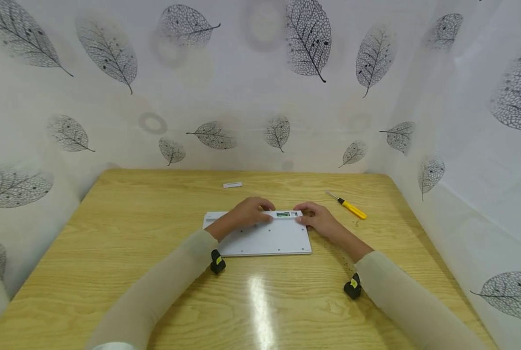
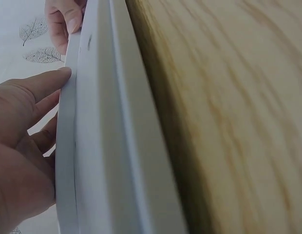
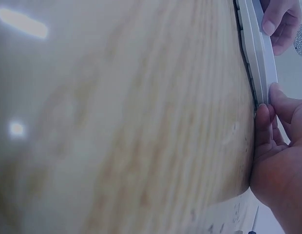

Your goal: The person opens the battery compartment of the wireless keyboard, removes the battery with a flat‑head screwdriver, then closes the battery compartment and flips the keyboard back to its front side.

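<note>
A white keyboard (image 1: 264, 241) lies face down on the table, small screws dotted over its back. Along its raised far edge a slot shows a green circuit board (image 1: 282, 214). My left hand (image 1: 252, 212) grips that far edge left of the slot, thumb on the near side. In the left wrist view, the left thumb (image 2: 53, 80) presses on the edge. At the far right corner, my right hand (image 1: 318, 219) pinches the keyboard between thumb and fingers. Keys (image 3: 253, 58) show along its side in the right wrist view.
A small white cover (image 1: 232, 184) lies behind the keyboard, near the table's back edge. To the right is a screwdriver (image 1: 351, 208) with a yellow handle. Leaf-printed cloth (image 1: 242, 102) hangs around the wooden table (image 1: 124, 218).
</note>
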Available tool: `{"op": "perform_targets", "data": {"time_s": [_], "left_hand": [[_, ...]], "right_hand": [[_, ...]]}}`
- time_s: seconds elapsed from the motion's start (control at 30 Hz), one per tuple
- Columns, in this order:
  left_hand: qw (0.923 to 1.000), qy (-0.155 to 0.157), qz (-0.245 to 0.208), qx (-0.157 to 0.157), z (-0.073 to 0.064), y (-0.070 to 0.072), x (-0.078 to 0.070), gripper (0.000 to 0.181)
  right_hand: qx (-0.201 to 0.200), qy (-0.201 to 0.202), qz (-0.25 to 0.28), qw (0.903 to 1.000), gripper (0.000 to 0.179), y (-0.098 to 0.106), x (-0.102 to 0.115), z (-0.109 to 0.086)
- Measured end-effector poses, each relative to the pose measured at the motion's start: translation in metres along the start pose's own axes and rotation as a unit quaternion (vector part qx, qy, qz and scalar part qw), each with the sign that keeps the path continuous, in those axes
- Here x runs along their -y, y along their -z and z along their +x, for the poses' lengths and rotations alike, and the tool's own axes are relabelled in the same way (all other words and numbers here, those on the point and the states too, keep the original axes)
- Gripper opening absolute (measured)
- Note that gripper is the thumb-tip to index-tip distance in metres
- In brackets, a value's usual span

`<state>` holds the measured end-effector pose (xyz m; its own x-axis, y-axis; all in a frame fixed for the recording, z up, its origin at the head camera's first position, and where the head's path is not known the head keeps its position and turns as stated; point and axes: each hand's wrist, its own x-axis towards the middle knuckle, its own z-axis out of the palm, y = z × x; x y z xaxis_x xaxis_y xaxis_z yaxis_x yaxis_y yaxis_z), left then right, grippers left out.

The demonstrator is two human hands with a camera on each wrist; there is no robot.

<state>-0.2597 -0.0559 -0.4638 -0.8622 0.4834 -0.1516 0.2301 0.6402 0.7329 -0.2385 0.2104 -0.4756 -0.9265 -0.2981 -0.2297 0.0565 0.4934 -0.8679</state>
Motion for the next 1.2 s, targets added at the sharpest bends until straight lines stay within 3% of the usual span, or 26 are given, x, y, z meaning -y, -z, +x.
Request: {"op": "perform_targets", "data": {"time_s": [0.3, 0.53, 0.8, 0.97, 1.2], "left_hand": [[0.9998, -0.009, -0.018, -0.001, 0.000, -0.001, 0.006, 0.029], [0.9997, -0.012, -0.023, 0.001, -0.001, 0.000, 0.004, 0.029], [0.9996, -0.013, -0.026, 0.001, -0.001, 0.001, 0.005, 0.028], [0.9994, -0.018, -0.030, 0.006, -0.002, 0.002, 0.005, 0.029], [0.9993, -0.022, -0.027, 0.012, -0.003, 0.002, 0.005, 0.030]], "right_hand": [[0.003, 0.002, 0.000, 1.0000, 0.039, 0.000, 0.003, -0.002], [0.002, 0.023, -0.006, 0.9997, 0.042, 0.015, 0.011, -0.014], [-0.067, 0.071, -0.095, 0.9907, 0.042, 0.042, 0.004, -0.020], [-0.117, 0.063, -0.159, 0.9783, 0.044, 0.055, 0.002, -0.030], [-0.150, 0.057, -0.192, 0.9682, 0.046, 0.073, 0.000, -0.042]]}}
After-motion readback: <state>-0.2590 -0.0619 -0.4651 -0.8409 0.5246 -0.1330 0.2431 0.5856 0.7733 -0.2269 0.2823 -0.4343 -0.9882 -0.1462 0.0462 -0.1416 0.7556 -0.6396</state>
